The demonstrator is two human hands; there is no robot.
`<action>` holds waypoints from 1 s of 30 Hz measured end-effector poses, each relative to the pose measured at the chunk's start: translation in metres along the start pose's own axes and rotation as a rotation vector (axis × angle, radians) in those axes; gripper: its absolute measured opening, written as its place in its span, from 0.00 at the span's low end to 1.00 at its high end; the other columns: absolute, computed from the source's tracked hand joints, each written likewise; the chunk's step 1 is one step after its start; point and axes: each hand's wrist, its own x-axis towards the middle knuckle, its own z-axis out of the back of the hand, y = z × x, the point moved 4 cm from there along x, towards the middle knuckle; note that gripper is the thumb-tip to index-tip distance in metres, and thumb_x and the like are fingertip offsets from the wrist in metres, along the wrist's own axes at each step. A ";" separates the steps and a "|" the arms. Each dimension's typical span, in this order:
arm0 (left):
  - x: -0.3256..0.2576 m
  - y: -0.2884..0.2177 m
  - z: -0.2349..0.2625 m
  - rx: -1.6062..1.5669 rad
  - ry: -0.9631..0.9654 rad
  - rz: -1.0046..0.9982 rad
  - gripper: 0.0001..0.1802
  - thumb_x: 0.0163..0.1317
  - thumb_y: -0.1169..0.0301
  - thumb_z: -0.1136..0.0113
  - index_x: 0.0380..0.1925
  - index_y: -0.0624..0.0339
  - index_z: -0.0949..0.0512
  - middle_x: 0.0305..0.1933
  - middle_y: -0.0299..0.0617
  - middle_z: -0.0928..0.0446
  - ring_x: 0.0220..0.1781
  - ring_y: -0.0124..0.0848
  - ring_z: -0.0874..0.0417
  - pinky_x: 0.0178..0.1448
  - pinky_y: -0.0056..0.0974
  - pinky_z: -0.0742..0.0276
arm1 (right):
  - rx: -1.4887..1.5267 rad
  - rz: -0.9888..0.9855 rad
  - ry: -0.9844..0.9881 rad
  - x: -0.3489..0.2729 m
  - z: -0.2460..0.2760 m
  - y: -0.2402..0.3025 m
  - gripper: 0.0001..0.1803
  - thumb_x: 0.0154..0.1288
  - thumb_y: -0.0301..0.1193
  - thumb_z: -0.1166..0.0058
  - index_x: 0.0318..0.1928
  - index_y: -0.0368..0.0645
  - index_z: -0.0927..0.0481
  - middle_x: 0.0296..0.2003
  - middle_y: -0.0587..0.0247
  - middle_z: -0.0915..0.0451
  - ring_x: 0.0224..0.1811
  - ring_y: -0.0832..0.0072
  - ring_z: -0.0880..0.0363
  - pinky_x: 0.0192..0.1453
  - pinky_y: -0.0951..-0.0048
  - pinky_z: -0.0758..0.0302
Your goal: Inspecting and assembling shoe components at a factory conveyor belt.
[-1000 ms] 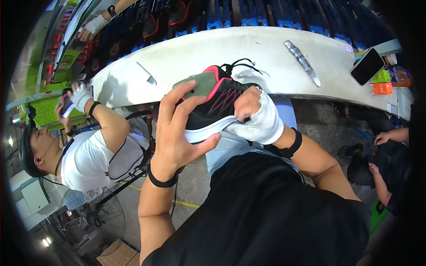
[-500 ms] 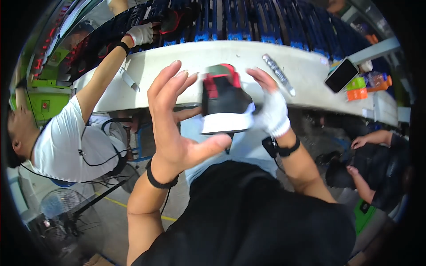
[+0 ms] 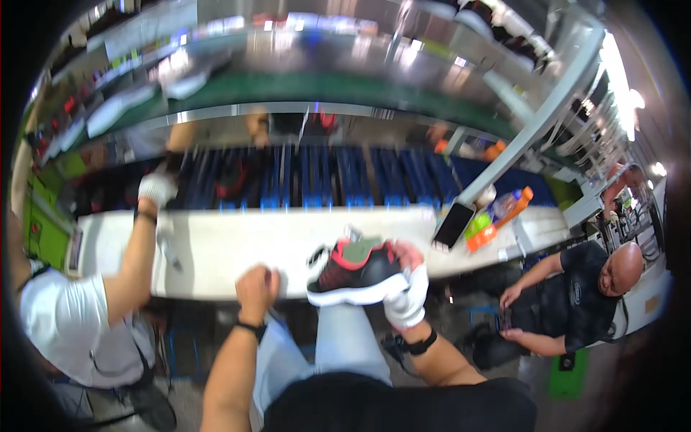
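Observation:
My right hand (image 3: 407, 288), in a white glove that leaves the fingertips bare, grips a sneaker (image 3: 354, 268) by its heel end. The shoe is black with red trim, a grey-green lining and a white sole, held side-on above the table's near edge with its toe to the left. Apart from the shoe, to its left, my bare left hand (image 3: 257, 291) is closed in a loose fist with nothing showing in it. Both wrists wear black bands.
A white worktable (image 3: 209, 248) runs across, with a blue slatted conveyor (image 3: 317, 176) behind carrying another dark shoe (image 3: 235, 176). A phone (image 3: 453, 226) and an orange bottle (image 3: 515, 205) sit right. A co-worker's gloved hand (image 3: 157, 189) reaches over the conveyor; another person (image 3: 568, 302) sits right.
My view has tilted up. The sneaker has turned from end-on to side-on in my right hand. My left hand has gone from spread fingers beside the shoe to a fist farther from it.

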 end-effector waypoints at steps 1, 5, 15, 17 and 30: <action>-0.001 -0.006 0.003 -0.035 0.008 -0.064 0.15 0.65 0.65 0.28 0.24 0.53 0.24 0.25 0.46 0.23 0.28 0.50 0.19 0.33 0.53 0.24 | 0.127 -0.056 0.020 0.009 -0.004 -0.002 0.61 0.51 0.50 0.11 0.76 0.33 0.32 0.66 0.51 0.21 0.70 0.60 0.21 0.80 0.58 0.28; -0.005 -0.018 0.004 -0.047 -0.050 -0.137 0.13 0.61 0.67 0.27 0.24 0.53 0.24 0.26 0.46 0.22 0.29 0.50 0.18 0.33 0.54 0.23 | 0.212 0.073 0.119 0.061 -0.022 0.049 0.61 0.48 0.50 0.11 0.76 0.39 0.33 0.65 0.51 0.20 0.66 0.64 0.19 0.74 0.60 0.24; 0.006 -0.016 0.004 0.042 -0.123 -0.155 0.13 0.59 0.64 0.27 0.22 0.52 0.21 0.24 0.44 0.20 0.27 0.48 0.16 0.33 0.52 0.21 | 0.314 0.977 -0.084 0.315 -0.047 0.223 0.36 0.72 0.51 0.38 0.68 0.36 0.23 0.64 0.31 0.17 0.68 0.41 0.16 0.77 0.41 0.23; 0.008 -0.016 0.004 0.011 -0.086 -0.112 0.13 0.60 0.63 0.27 0.23 0.52 0.21 0.24 0.44 0.19 0.28 0.49 0.15 0.33 0.52 0.21 | -0.317 1.344 -0.249 0.383 -0.055 0.208 0.38 0.74 0.45 0.33 0.74 0.35 0.28 0.66 0.35 0.18 0.69 0.46 0.17 0.76 0.47 0.24; 0.240 0.112 -0.005 -0.103 0.245 0.294 0.53 0.48 0.57 0.13 0.72 0.65 0.29 0.63 0.64 0.17 0.67 0.59 0.15 0.74 0.53 0.21 | -1.229 0.331 -0.288 0.545 -0.011 0.130 0.48 0.81 0.64 0.60 0.84 0.39 0.36 0.80 0.44 0.28 0.85 0.48 0.34 0.88 0.48 0.41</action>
